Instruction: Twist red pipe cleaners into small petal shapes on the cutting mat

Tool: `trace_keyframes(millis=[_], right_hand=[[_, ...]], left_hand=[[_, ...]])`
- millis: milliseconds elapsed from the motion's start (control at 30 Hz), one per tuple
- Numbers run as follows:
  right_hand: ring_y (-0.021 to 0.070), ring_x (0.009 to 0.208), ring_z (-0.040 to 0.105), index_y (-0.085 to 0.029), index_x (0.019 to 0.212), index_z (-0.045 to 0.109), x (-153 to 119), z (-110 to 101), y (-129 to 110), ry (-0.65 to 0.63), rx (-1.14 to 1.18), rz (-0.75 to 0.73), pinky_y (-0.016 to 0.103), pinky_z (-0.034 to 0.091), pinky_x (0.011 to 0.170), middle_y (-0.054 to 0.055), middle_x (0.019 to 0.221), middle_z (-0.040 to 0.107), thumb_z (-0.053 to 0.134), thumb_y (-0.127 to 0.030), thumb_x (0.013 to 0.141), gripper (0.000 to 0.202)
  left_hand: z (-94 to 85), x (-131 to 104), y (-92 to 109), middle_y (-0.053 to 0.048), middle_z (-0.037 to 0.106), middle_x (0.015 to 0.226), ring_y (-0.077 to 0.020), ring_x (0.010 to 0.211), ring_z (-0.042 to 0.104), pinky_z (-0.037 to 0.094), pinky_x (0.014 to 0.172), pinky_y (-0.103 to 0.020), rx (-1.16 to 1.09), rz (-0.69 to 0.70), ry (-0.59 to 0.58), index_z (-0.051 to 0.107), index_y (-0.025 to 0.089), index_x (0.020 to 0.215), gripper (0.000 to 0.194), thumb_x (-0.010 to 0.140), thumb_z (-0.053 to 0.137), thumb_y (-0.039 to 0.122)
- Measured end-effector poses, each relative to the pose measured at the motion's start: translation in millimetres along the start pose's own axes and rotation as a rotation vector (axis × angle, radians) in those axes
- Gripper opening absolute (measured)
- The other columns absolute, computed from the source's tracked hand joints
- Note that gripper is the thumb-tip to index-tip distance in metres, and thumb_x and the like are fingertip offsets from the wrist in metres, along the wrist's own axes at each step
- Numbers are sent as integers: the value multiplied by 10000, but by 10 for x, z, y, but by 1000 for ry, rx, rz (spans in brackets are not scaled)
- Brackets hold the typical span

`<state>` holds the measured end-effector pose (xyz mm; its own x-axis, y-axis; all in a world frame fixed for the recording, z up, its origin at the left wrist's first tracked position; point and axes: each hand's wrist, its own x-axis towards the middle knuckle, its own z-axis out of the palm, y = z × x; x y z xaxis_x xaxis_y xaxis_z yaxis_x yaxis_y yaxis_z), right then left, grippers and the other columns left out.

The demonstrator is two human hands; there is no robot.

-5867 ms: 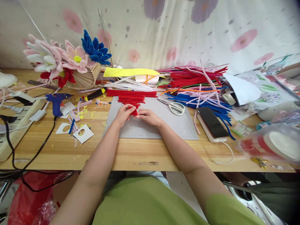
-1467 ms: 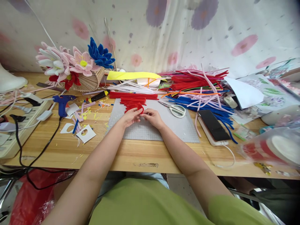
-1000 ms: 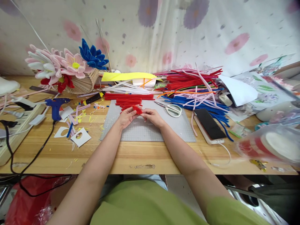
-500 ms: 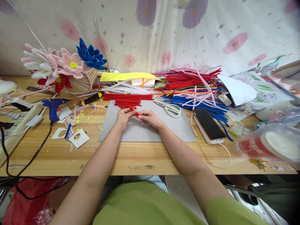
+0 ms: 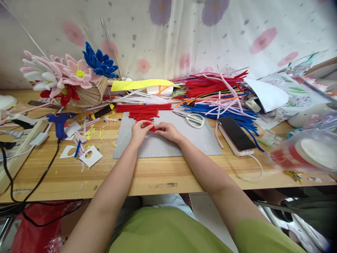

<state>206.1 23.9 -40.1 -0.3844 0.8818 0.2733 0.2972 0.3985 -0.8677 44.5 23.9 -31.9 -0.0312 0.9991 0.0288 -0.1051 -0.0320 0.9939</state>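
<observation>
A small red fuzzy piece [image 5: 152, 129] is pinched between the thumb and fingers of my left hand [image 5: 140, 132], over the grey cutting mat [image 5: 168, 149]. My right hand [image 5: 168, 132] has its fingertips drawn together at the right side of that piece; its grip is too small to make out. Just beyond my hands, cut red pipe cleaners [image 5: 143, 112] lie in a stepped pile. White-handled scissors [image 5: 194, 120] rest on the mat to the right of my right hand.
At left are a blue glue gun [image 5: 60, 124], white card pieces [image 5: 91, 156] and fuzzy flowers [image 5: 79, 73]. Blue pipe cleaners [image 5: 226, 117], a phone [image 5: 236, 133] and a bagged cup [image 5: 302, 156] lie to the right. A yellow strip [image 5: 142, 84] is at the back.
The view has shifted slightly. My left hand has turned a little around the red piece, and my right fingertips have closed up beside it.
</observation>
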Motion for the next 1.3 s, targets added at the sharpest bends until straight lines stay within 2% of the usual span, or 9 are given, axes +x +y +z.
trace_keyframes(millis=[167, 333, 400, 567, 700, 933, 1133, 1300], right_hand=[[125, 719, 567, -186, 761, 713, 10, 12, 27, 2, 13, -5, 255, 434, 710, 17, 748, 647, 669, -231, 695, 92], [121, 702, 567, -174, 767, 714, 17, -2, 26, 39, 100, 55, 253, 434, 690, 26, 769, 668, 675, -265, 686, 128], [119, 694, 563, -172, 770, 712, 14, -6, 22, 39, 112, 70, 250, 432, 676, 26, 770, 670, 673, -271, 685, 137], [115, 686, 561, -164, 752, 704, 8, 16, 28, -9, 72, 65, 247, 425, 673, 17, 738, 653, 676, -233, 674, 108], [116, 700, 561, -171, 731, 699, 10, 30, 32, 9, -10, 59, 253, 423, 697, 9, 730, 642, 670, -204, 679, 68], [117, 705, 562, -172, 745, 700, 23, 23, 40, 42, -7, 59, 255, 426, 704, 12, 752, 641, 674, -221, 682, 84], [118, 710, 570, -160, 776, 700, 33, 24, 47, -7, 27, 51, 253, 434, 707, 16, 756, 655, 669, -256, 694, 130], [121, 736, 585, -168, 790, 708, 28, 26, 63, -30, -33, 49, 257, 436, 739, 17, 775, 668, 669, -246, 698, 127]], left_hand=[[14, 21, -42, -41, 687, 715, -148, 671, 633, 509, 689, -289, 145, 78, 27, 674, 145, 734, 244, 547, 762, 273], [36, 2, -9, -69, 704, 861, -180, 774, 656, 532, 683, -319, 48, -21, -14, 670, 145, 871, 300, 619, 718, 300], [30, 0, 10, -70, 702, 838, -174, 735, 652, 535, 644, -318, 24, -59, 3, 659, 138, 840, 277, 632, 709, 314], [-24, 24, 33, -15, 652, 628, -121, 566, 596, 510, 592, -275, 172, 0, -28, 620, 137, 688, 243, 534, 773, 247], [-34, 47, 53, -1, 623, 579, -115, 514, 571, 492, 542, -266, 254, 10, -39, 611, 140, 654, 225, 528, 772, 235], [-37, 64, 54, -18, 643, 637, -124, 557, 586, 511, 573, -287, 182, -37, -117, 631, 140, 703, 203, 555, 743, 221], [-33, 52, 43, -31, 665, 693, -138, 612, 609, 524, 599, -297, 87, -67, -105, 646, 140, 741, 325, 523, 773, 345], [-27, 67, 42, -33, 666, 646, -124, 564, 591, 524, 615, -295, 118, -74, -72, 661, 128, 686, 373, 439, 815, 361]])
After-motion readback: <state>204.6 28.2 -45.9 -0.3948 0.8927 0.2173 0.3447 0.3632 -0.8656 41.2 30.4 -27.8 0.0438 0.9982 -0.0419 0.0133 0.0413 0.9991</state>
